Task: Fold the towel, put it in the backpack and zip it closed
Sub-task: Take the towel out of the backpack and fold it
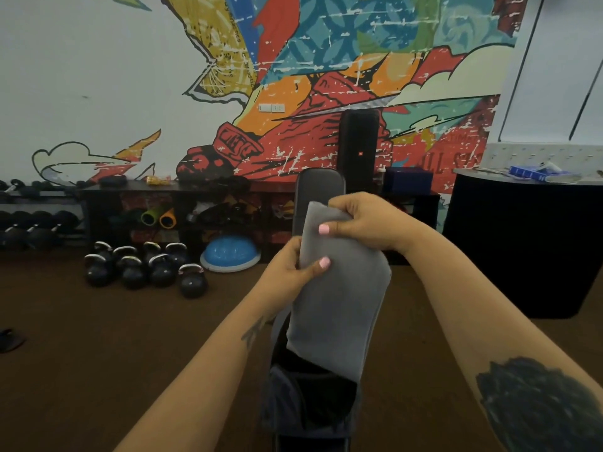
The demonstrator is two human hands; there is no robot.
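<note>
Both hands hold a folded grey towel (339,298) up in the air, directly above the dark backpack (306,402), which sits open on a black padded bench (318,190). The left hand (290,269) pinches the towel's left edge, thumb on the front of the cloth. The right hand (362,223) grips the towel's top end, just above the left hand, thumb pressed on the front as well. The towel hangs down lengthwise, and its lower end reaches the backpack's open mouth. Left of the backpack and farther back, kettlebells (146,265) stand on the brown floor (98,337) beside a blue balance dome (230,254).
</note>
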